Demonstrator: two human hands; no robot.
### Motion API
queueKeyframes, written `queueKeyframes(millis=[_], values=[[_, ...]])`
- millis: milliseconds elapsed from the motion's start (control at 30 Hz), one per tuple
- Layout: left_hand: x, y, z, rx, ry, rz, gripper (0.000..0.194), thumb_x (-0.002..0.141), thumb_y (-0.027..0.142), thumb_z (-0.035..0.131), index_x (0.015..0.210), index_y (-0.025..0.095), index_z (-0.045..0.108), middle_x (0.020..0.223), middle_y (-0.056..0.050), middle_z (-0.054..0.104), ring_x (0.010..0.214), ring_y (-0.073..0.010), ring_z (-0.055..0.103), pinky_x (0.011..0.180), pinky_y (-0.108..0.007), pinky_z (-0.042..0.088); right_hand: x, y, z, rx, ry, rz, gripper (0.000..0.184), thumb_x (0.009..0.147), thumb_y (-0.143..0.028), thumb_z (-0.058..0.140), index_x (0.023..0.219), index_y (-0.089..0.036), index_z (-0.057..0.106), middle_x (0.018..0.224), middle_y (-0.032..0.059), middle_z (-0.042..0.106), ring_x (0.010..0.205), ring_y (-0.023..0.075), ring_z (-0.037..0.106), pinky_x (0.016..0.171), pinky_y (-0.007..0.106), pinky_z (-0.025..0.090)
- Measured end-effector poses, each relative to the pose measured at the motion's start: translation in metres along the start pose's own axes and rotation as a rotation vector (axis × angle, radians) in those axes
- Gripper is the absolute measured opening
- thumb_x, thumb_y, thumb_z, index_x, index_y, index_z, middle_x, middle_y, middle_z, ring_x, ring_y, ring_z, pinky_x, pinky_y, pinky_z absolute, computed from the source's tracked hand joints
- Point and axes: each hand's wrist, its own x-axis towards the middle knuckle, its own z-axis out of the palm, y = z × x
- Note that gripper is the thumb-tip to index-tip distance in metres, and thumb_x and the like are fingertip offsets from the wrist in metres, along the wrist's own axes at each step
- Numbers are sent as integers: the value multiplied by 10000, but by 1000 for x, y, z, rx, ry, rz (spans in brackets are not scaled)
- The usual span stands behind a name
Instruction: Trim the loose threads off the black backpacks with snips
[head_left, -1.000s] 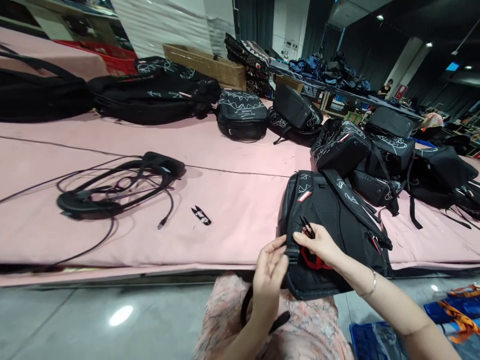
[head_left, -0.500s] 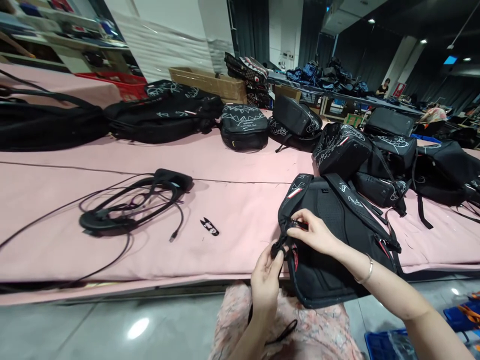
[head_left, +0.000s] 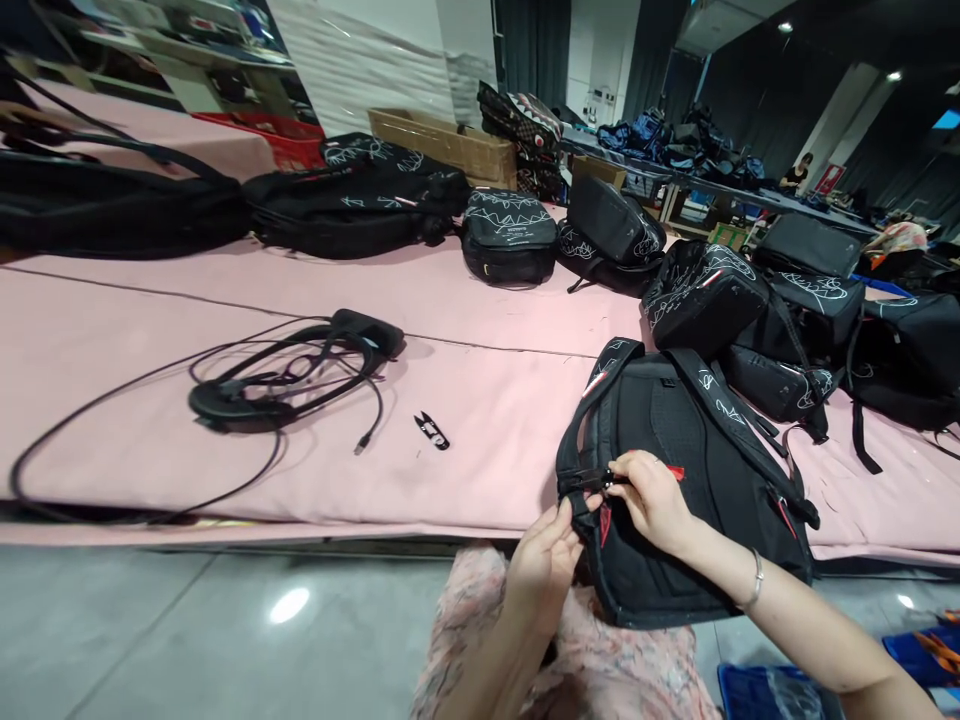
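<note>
A black backpack (head_left: 697,470) with white scribble print lies back-up at the near edge of the pink table (head_left: 465,400), partly over my lap. My left hand (head_left: 544,560) is closed on the backpack's lower left edge, by a strap. My right hand (head_left: 656,500) pinches something small at the zipper line on the left side; a bit of red shows beside its fingers and another red piece just below. I cannot make out exactly what the pinch holds.
Small black thread snips (head_left: 433,431) lie on the table left of the backpack. Further left is a coiled black cable with a headset-like device (head_left: 285,375). Several more black backpacks (head_left: 510,235) line the back and right. A cardboard box (head_left: 442,140) stands behind them.
The backpack has shifted slightly toward me. My right hand has slid a little to the right along the zipper line, and my left hand has closed tighter on the edge. The view has panned left.
</note>
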Motion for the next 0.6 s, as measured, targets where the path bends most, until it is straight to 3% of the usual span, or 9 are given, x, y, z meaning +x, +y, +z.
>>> queueKeyframes(millis=[267,467,600], values=[[4,-7,-7,-28,-68,-14,255,792,196,541,1010,78,603,982,-146,654,957,-202,604,875,-325,464,-3,0,2,-116,18,-23,87,879,-140,416,854,-154,498,807,62,575,773,180,522,684,308,404],[0,-6,-4,18,-76,11,241,771,254,585,954,106,633,866,-91,681,937,-190,607,823,-258,474,0,-5,3,-122,-29,-35,76,878,-151,424,902,-146,495,851,75,577,806,187,524,694,314,410],[-1,-10,-1,3,-137,38,246,761,240,600,970,116,635,951,-89,667,986,-187,583,857,-257,448,2,-8,6,-145,-47,-23,86,880,-160,414,893,-149,498,860,83,572,807,197,518,695,331,413]])
